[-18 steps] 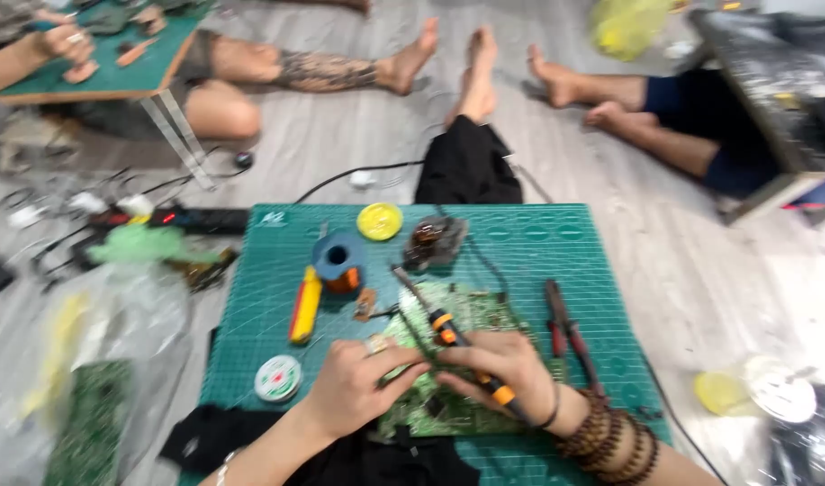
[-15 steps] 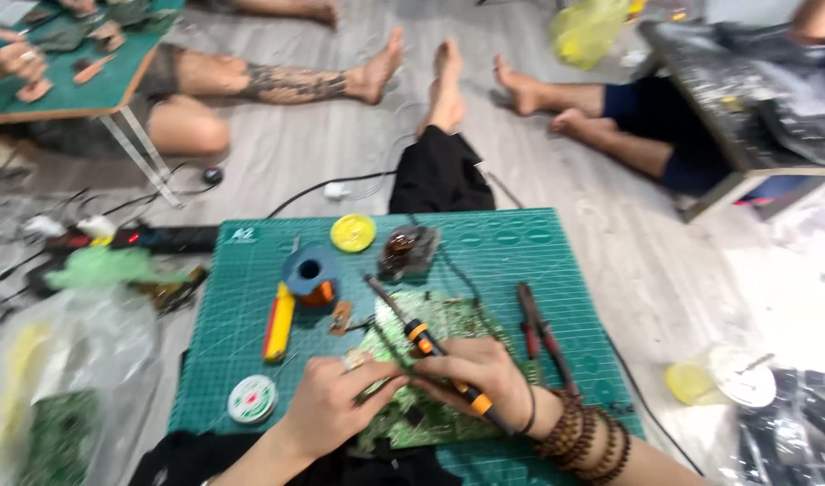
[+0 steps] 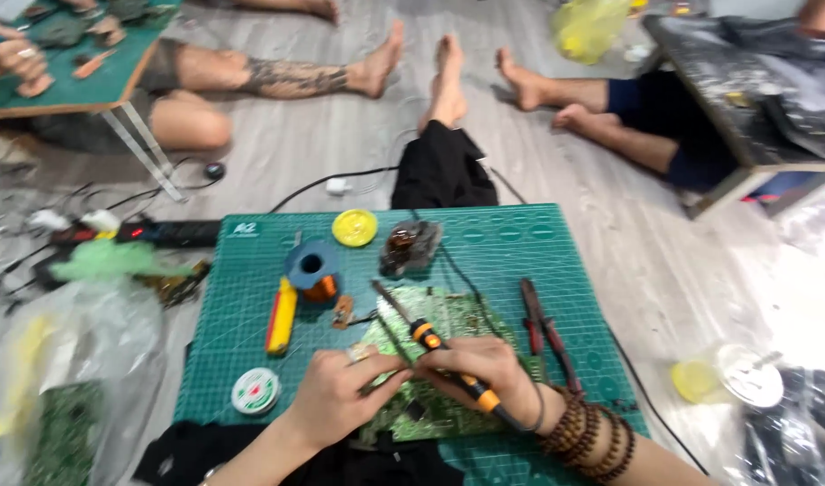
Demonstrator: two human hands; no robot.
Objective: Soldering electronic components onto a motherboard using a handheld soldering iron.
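Head view, looking down. The right hand (image 3: 484, 369) has its fingers wrapped around the black-and-orange handle of a soldering iron (image 3: 428, 340), whose metal tip points up and to the left over a green printed circuit board (image 3: 435, 315). The board lies flat on a teal grid-printed cutting mat (image 3: 511, 243) that covers the low table. A stack of brown wooden bead bracelets (image 3: 588, 436) sits on the right wrist.

The left hand (image 3: 336, 400) rests on the near left edge of the board, its fingers curled narrow with thumb and forefinger pinched together; something thin appears to be between them (too small and blurred to tell what).

On the mat beyond the board: a blue spool with copper-coloured wire (image 3: 311, 270), a yellow-and-red utility knife (image 3: 282, 315) just left of it, a round yellow tin (image 3: 355, 227) near the far edge, and a dark soldering-iron stand (image 3: 410, 247) beside the tin. A white round solder reel (image 3: 255, 390) lies near the left hand. Red-handled pliers (image 3: 543, 328) lie right of the board, close to the right hand.

Off the mat, on the grey wooden floor (image 3: 664, 261): a black power strip (image 3: 151, 234) to the left and clear plastic bags (image 3: 79, 333) below it. Bare legs and feet of other people (image 3: 277, 76) stretch across the floor farther off.
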